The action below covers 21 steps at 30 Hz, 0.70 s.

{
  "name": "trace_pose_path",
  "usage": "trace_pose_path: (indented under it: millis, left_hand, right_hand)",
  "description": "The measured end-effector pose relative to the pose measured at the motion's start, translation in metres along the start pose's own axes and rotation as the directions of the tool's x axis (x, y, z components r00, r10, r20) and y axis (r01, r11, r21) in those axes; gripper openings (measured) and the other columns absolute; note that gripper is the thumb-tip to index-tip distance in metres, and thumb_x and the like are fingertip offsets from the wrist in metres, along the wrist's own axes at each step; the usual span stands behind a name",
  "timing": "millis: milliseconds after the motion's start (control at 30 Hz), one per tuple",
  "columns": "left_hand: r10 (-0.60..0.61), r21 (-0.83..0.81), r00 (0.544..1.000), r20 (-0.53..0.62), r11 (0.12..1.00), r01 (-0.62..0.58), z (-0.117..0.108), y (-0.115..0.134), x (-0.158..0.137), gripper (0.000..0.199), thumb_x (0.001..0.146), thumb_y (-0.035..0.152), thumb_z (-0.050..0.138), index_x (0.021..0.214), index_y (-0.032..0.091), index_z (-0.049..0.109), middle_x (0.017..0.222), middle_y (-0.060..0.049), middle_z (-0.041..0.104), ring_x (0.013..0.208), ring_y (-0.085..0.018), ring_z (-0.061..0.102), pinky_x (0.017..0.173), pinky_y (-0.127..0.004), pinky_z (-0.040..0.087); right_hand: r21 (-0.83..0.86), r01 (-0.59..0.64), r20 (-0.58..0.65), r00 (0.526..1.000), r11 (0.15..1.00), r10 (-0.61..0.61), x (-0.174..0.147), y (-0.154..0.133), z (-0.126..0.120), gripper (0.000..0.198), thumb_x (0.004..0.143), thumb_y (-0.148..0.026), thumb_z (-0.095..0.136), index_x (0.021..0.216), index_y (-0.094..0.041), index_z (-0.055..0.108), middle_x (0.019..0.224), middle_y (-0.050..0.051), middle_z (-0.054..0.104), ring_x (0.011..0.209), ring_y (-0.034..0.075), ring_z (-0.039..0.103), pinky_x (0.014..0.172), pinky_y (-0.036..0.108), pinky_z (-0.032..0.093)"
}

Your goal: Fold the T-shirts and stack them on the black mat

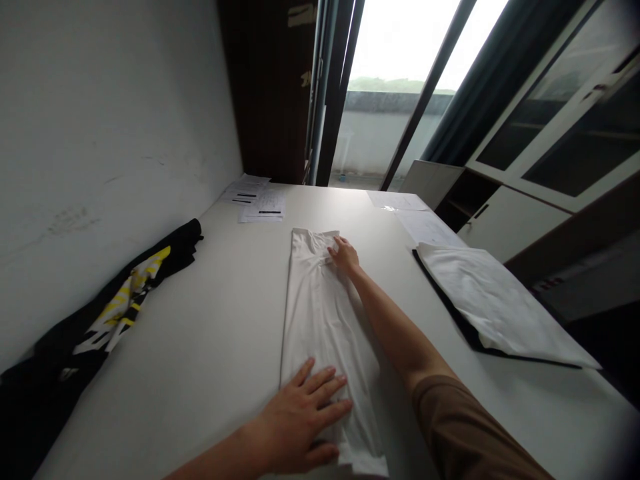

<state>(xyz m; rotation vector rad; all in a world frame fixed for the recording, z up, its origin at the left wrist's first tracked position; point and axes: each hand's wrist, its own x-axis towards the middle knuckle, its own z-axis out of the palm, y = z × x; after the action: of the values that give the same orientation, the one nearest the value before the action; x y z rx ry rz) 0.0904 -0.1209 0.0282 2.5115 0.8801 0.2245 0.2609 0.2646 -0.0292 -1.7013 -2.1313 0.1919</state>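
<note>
A white cloth garment [320, 313] lies on the white table [200, 347], folded into a long narrow strip that runs away from me. What kind of garment it is, I cannot make out. My left hand [305, 413] rests on its near part, palm down with the fingers spread flat. At the far right corner, my right hand [344, 257] has bent fingers closed on the cloth. Creases gather in the fabric beside those fingertips, while the far hem looks fairly straight.
Along the wall at left lies a black garment [60, 347] with a yellow and white print. A folded white cloth [500, 300] sits over something black at the right. Papers [263, 203] lie at the far left, more sheets [400, 203] at the far right. Cabinets [520, 220] stand beyond.
</note>
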Motion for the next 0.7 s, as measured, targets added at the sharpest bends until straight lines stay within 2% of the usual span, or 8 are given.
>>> trace_pose_path:
  millis: [100,200,400,500,600,700]
  left_hand:
    - [-0.004,-0.004,1.000,0.007,1.000,0.004,0.000,0.000,0.000,0.067,0.101,0.057,0.047,0.160,0.028,0.031,0.170,-0.006,0.021,0.157,-0.031,0.019,0.127,-0.059,0.007]
    - [-0.005,-0.019,1.000,0.016,1.000,0.006,0.000,0.000,0.000,0.067,0.102,0.058,0.045,0.160,0.029,0.031,0.170,-0.006,0.021,0.157,-0.031,0.018,0.127,-0.059,0.005]
    - [-0.008,-0.030,1.000,0.013,1.000,0.008,-0.002,0.001,0.001,0.066,0.102,0.057,0.045,0.160,0.028,0.031,0.170,-0.007,0.021,0.157,-0.031,0.017,0.127,-0.060,0.005]
    - [-0.013,-0.027,1.000,0.010,1.000,0.013,-0.001,0.001,0.000,0.066,0.102,0.058,0.044,0.160,0.029,0.031,0.170,-0.006,0.021,0.157,-0.030,0.017,0.127,-0.059,0.005]
    - [-0.012,-0.016,1.000,0.014,1.000,0.012,0.000,0.000,0.000,0.066,0.102,0.059,0.043,0.160,0.029,0.031,0.170,-0.005,0.021,0.157,-0.030,0.017,0.127,-0.059,0.006]
    - [-0.007,-0.003,1.000,0.015,1.000,0.007,0.000,0.000,0.001,0.067,0.102,0.059,0.044,0.160,0.029,0.032,0.170,-0.006,0.021,0.157,-0.030,0.018,0.127,-0.059,0.006]
  right_hand:
    - [-0.040,-0.037,0.030,0.999,0.999,0.038,-0.005,-0.007,0.000,0.052,0.099,-0.033,0.054,0.149,-0.021,0.050,0.155,0.012,0.048,0.123,0.028,0.062,0.103,0.036,0.048]
    - [-0.042,-0.020,0.010,1.000,0.999,0.020,-0.008,-0.014,-0.001,0.049,0.100,-0.028,0.051,0.149,-0.021,0.050,0.152,0.012,0.051,0.121,0.027,0.063,0.101,0.034,0.049]
    - [-0.017,0.003,-0.026,1.000,1.000,-0.004,-0.013,-0.027,-0.004,0.049,0.102,-0.043,0.050,0.147,-0.022,0.052,0.146,0.012,0.056,0.122,0.030,0.062,0.101,0.038,0.049]
    - [-0.002,0.007,-0.044,0.999,1.000,-0.007,-0.018,-0.029,-0.006,0.046,0.102,-0.036,0.049,0.147,-0.025,0.052,0.143,0.011,0.059,0.118,0.029,0.063,0.100,0.039,0.049]
    - [0.032,0.067,-0.052,0.997,0.997,-0.065,-0.022,-0.029,-0.004,0.046,0.099,-0.023,0.052,0.145,-0.027,0.054,0.143,0.010,0.059,0.116,0.027,0.064,0.099,0.037,0.049]
    - [0.102,0.169,-0.040,0.985,0.980,-0.166,-0.023,-0.029,0.000,0.046,0.097,-0.023,0.057,0.143,-0.026,0.057,0.143,0.008,0.059,0.113,0.025,0.064,0.099,0.035,0.050]
